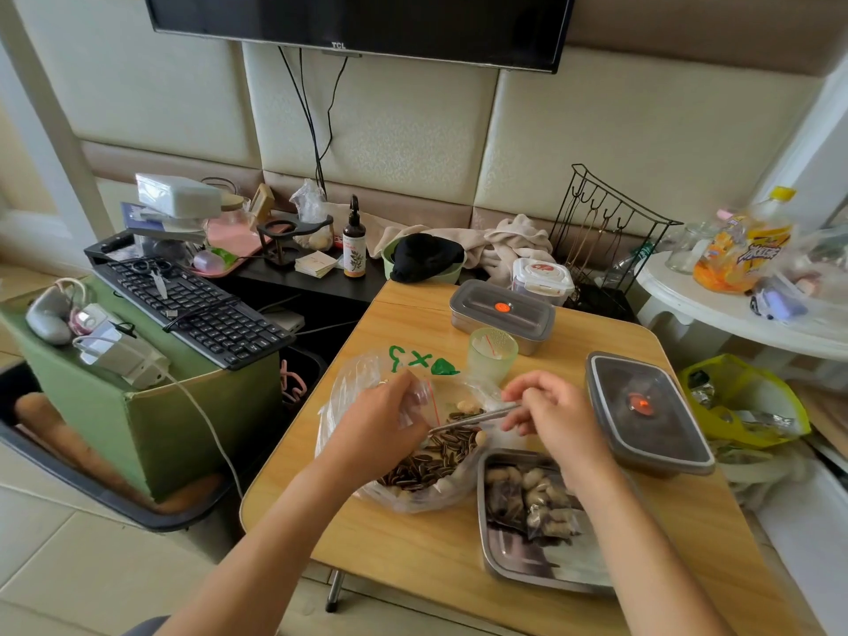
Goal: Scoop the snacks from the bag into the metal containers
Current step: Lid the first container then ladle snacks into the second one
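A clear plastic bag (353,383) with green writing lies on the wooden table (413,543), holding striped sunflower seeds (431,461) and pale nuts. My left hand (381,420) grips the bag's opening. My right hand (555,415) pinches the handle of a metal utensil (477,417), whose other end reaches into the bag above the seeds. An open metal container (541,566) sits at the front right, with nuts and seeds (532,498) piled at its far end. Two lidded metal containers stand farther off, one (502,312) at the back and one (647,410) at the right.
A green plastic cup (491,355) stands just behind the bag. A keyboard (192,305) lies on a green box to the left. A white side table (734,309) with bottles stands at the right, and a yellow bag (752,397) lies below it.
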### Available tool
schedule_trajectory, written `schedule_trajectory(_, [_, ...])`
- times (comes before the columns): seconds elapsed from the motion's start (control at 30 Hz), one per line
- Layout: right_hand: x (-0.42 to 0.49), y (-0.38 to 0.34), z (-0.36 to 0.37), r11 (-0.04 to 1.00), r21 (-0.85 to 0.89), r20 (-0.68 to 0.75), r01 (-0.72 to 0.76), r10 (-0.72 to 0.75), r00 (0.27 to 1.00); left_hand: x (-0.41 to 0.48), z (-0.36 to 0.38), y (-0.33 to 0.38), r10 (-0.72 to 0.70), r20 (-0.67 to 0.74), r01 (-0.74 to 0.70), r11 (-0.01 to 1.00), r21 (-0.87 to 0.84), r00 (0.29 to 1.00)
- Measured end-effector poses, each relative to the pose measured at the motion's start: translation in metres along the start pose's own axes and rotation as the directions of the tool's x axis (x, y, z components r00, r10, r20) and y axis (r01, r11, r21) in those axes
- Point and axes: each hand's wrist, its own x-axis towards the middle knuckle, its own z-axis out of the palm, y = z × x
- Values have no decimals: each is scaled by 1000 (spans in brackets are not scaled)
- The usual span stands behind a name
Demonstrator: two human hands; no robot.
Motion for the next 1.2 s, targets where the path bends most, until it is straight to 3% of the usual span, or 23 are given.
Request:
schedule_trajectory(0.1, [6,11,-12,974,71,-160,-214,223,962,0,-5,-3,-87,-62,85,996,-32,994])
schedule_trajectory(0.23, [6,9,-17,917,229,-54,-325,346,937,-2,-10,-8,-143,-160,143,990,-10,977])
schedule_trajectory(0.37, [7,6,-10,855,395,-17,-336,373,928,-3,-14,-17,-212,-280,234,971,46,936])
schedule_trajectory(0.47, [9,9,0,886,386,-170,-257,342,924,-5,-15,-22,-290,-343,334,940,75,893])
schedule_trajectory(0.53, [11,8,6,907,381,-246,-181,288,926,-5,-17,-27,-373,-318,398,917,13,872])
schedule_trajectory(0.63, [6,0,15,925,372,-252,-72,175,952,-1,-19,-36,-488,-147,452,863,-224,860])
schedule_trajectory(0.77, [-6,-10,27,996,54,-108,64,-58,992,5,-21,-42,-574,42,544,748,-380,818])
schedule_trajectory(0.87, [-10,-14,34,985,36,-88,169,-166,982,10,-20,-43,-587,53,556,729,-400,808])
schedule_trajectory(0.93, [-11,-16,35,961,-78,-176,266,-276,945,12,-19,-43,-599,38,561,723,-403,800])
schedule_trajectory(1.03, [-8,-14,37,858,-288,-248,425,-495,833,16,-19,-43,-584,24,531,718,-451,811])
schedule_trajectory(1.2, [-1,-12,47,693,-416,-149,589,-691,707,22,-19,-40,-566,-39,456,702,-547,823])
